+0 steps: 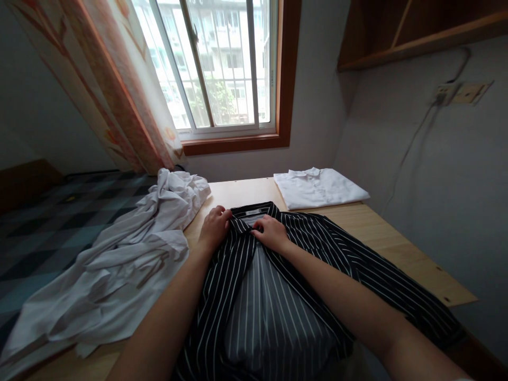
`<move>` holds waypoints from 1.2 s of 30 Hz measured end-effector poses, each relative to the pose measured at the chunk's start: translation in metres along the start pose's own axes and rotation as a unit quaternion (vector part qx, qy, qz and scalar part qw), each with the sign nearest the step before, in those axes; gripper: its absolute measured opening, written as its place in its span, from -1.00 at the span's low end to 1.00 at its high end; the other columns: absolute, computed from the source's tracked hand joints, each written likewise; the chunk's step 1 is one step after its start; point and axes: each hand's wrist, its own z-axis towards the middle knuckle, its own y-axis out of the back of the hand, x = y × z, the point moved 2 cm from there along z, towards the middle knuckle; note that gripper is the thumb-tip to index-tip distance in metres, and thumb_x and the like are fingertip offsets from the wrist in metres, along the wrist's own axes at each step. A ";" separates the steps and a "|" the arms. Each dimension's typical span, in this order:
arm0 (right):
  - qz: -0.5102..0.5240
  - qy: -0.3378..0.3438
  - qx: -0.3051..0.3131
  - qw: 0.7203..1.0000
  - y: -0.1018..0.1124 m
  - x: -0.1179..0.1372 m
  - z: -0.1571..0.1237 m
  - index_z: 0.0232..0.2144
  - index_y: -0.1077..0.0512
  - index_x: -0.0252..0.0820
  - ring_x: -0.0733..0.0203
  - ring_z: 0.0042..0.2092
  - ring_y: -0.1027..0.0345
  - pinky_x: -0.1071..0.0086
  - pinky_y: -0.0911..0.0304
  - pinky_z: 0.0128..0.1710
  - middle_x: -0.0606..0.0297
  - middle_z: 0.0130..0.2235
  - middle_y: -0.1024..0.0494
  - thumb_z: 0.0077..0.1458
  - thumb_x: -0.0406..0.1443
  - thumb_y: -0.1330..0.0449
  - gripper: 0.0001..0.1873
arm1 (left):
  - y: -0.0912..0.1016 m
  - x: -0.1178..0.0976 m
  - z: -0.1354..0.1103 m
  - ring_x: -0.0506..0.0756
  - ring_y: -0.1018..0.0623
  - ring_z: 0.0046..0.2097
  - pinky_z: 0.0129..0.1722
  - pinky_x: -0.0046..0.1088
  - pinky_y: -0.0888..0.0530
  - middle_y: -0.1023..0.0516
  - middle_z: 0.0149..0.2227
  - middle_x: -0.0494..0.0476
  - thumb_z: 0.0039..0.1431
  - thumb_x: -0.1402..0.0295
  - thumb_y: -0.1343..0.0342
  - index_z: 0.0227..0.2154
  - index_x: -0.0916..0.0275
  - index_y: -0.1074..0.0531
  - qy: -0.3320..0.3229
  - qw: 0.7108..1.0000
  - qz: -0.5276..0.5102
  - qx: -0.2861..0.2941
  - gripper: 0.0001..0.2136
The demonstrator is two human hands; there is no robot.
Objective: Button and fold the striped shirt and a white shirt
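A black shirt with thin white stripes (317, 248) lies spread on the wooden table (381, 227), its front open so the grey inside shows. My left hand (214, 227) grips the left side of its collar, fingers curled over the cloth. My right hand (270, 232) pinches the collar's right side near the top button. Both hands sit close together at the neck of the shirt.
A crumpled white garment (130, 259) is heaped on the table's left part. A folded white shirt (319, 188) lies at the far right corner. Beyond are a window with a curtain (119, 90), a wall shelf (420, 32) and a wall socket (462, 94) with a cable.
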 end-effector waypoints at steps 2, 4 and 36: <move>0.001 -0.004 -0.004 1.000 -0.001 0.000 0.001 -0.26 -0.56 -0.08 0.22 -0.16 -0.40 0.41 -0.20 -0.23 0.30 -0.17 -0.52 0.14 -0.16 -0.26 -0.83 | 0.000 -0.002 0.001 0.20 -0.43 0.00 0.05 -0.25 -0.41 -0.45 -0.08 0.25 0.17 0.51 0.03 -0.18 0.22 -0.47 0.001 1.000 0.012 0.003 -0.77; 0.005 -0.003 -0.005 1.000 -0.001 0.000 0.001 -0.29 -0.55 -0.09 0.23 -0.17 -0.40 0.41 -0.19 -0.26 0.31 -0.18 -0.53 0.13 -0.16 -0.26 -0.84 | 0.000 -0.005 0.001 0.20 -0.43 0.01 0.06 -0.25 -0.40 -0.45 -0.07 0.25 0.17 0.53 0.04 -0.17 0.22 -0.47 0.000 1.000 0.017 0.008 -0.75; 0.038 0.032 -0.027 0.998 -0.004 -0.009 0.004 -0.36 -0.55 -0.17 0.20 -0.17 -0.41 0.40 -0.21 -0.20 0.24 -0.22 -0.54 0.20 -0.25 -0.22 -0.85 | 0.005 -0.002 0.011 0.23 -0.42 0.05 0.13 -0.11 -0.35 -0.50 -0.09 0.22 0.09 0.57 0.01 -0.31 0.21 -0.53 -0.052 0.988 -0.105 -0.096 -0.76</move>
